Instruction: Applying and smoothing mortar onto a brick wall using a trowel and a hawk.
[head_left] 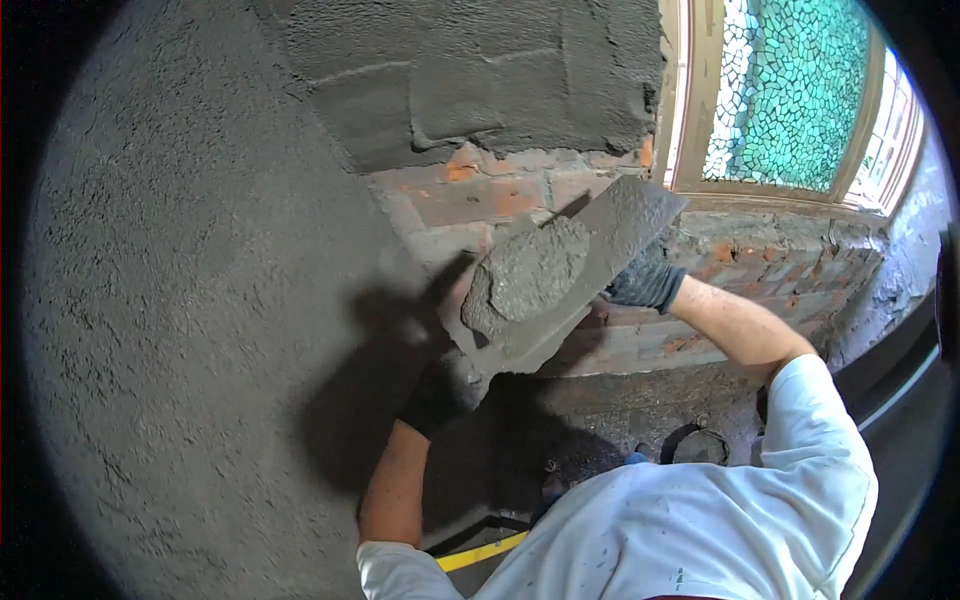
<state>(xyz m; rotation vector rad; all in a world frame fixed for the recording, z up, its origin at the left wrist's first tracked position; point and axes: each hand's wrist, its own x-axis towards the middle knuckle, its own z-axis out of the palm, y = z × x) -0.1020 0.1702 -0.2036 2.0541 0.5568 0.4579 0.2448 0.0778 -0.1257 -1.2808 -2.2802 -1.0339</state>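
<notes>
A long, flat plastering float [632, 218], coated grey, slants up to the right in front of the brick wall. A thick heap of wet mortar [540, 268] lies on it. My right hand [645, 278], in a dark glove, is closed behind the float's right side, its fingers partly hidden by it. At the lower left end, my left hand [440, 395], gloved in black, grips the float near its corner; shadow obscures some of the fingers. Bare brick [455, 205] shows behind the float, with fresh grey mortar [480, 90] spread on the wall above it.
A rough grey rendered wall [190, 300] rises close on the left. At upper right is a window with green patterned glass [805, 100] in a wooden frame. On the floor below stand a round bucket [702, 446] and, near my left arm, a yellow bar [482, 553].
</notes>
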